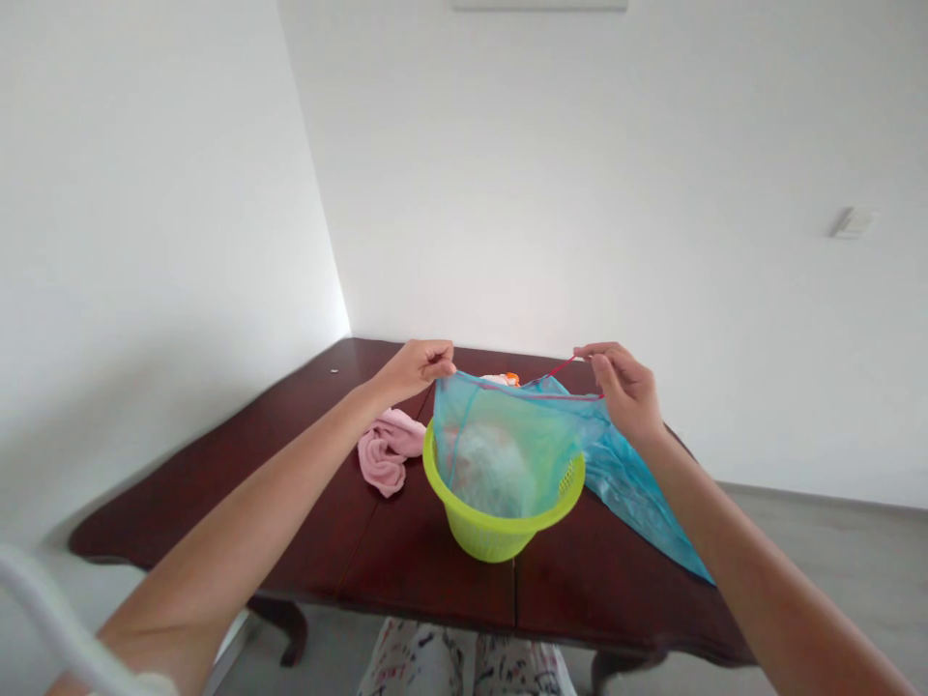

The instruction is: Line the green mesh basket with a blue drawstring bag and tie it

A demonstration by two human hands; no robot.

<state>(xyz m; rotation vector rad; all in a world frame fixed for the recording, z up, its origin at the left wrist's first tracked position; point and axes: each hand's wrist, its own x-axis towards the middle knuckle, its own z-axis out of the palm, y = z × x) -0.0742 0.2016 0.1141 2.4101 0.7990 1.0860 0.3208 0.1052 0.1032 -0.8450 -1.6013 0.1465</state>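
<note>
My left hand pinches the left corner of a thin, see-through blue plastic bag with a red drawstring. My right hand is closed on the bag's right side, and the red drawstring runs up to its fingers. Between the two hands the bag's edge is stretched, and its near part hangs into a yellow-green plastic basket. Something whitish shows blurred through the film; I cannot make out what it is. More blue film spreads over the table to the right of the basket.
A crumpled pink cloth lies left of the basket. Behind the bag, a white and orange item is partly hidden. Everything rests on a dark red-brown wooden table, with white walls behind and to the left. A small white object lies far left.
</note>
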